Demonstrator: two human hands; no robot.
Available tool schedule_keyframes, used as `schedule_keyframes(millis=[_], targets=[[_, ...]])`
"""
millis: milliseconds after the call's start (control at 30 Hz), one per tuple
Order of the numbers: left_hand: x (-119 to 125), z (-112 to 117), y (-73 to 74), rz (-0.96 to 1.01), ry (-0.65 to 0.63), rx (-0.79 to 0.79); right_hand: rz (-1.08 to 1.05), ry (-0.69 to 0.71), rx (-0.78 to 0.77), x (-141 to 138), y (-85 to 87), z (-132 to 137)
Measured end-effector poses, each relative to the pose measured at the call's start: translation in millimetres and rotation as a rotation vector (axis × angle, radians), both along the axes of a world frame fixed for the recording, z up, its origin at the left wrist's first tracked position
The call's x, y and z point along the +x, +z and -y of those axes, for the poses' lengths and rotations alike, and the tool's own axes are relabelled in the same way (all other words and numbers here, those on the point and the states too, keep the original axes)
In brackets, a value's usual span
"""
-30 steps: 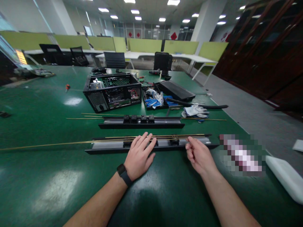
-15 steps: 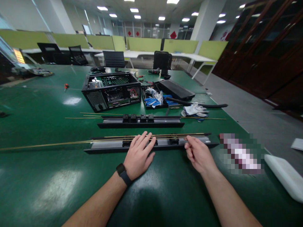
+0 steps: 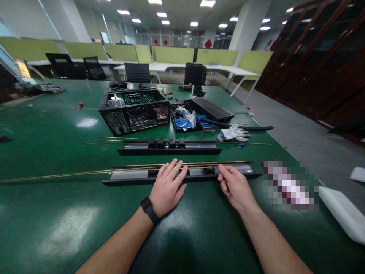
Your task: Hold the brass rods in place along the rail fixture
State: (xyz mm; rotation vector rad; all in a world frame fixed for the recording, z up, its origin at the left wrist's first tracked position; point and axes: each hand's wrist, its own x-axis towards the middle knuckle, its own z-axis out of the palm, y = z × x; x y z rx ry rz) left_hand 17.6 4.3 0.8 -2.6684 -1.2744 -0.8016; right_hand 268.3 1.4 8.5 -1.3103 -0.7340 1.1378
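Note:
My left hand [image 3: 169, 186], with a dark watch on the wrist, lies with fingers stretched over the near black channel [image 3: 137, 181] and the thin brass rods [image 3: 71, 174] running along it. The rods stick out far to the left. My right hand [image 3: 236, 186] is closed in a pinch at the right part of the channel, on what looks like the end of a brass rod; the fingertips partly hide it. Inside the channel sit small black blocks [image 3: 210, 168], some covered by my left hand.
Behind lies a second black channel [image 3: 168, 151] with several black blocks and brass rods. Farther back are an opened computer case [image 3: 134, 114], a tray with gloves [image 3: 185, 118], a black panel [image 3: 211, 108] and a white glove [image 3: 234, 133]. A white object [image 3: 342, 213] lies at right.
My right hand has moved a little to the left along the channel, still pinched. My left hand stays in place.

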Motion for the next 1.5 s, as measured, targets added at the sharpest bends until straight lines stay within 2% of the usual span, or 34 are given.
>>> schedule_keyframes(millis=[100,600,900,1300,1400,1500], targets=[[0.5,0.4,0.5,0.006,0.000,0.003,0.054,0.027,0.001,-3.2,0.2,0.4],[0.8,1.3,2.2,0.000,0.000,0.001,0.102,-0.029,-0.014,-1.4,-1.6,1.0],[-1.4,-0.1,1.1,0.005,-0.005,0.010,-0.032,-0.023,-0.012,-2.5,-0.7,-1.1],[-1.8,-0.1,1.8,0.000,0.004,-0.008,-0.126,-0.343,-0.066,34.5,6.7,-9.3],[-1.6,0.4,2.6,0.002,0.001,-0.003,-0.082,-0.311,-0.077,30.9,5.4,-7.3],[-1.8,0.5,2.5,-0.001,0.002,0.000,-0.041,-0.209,-0.088,21.8,3.3,-4.3]])
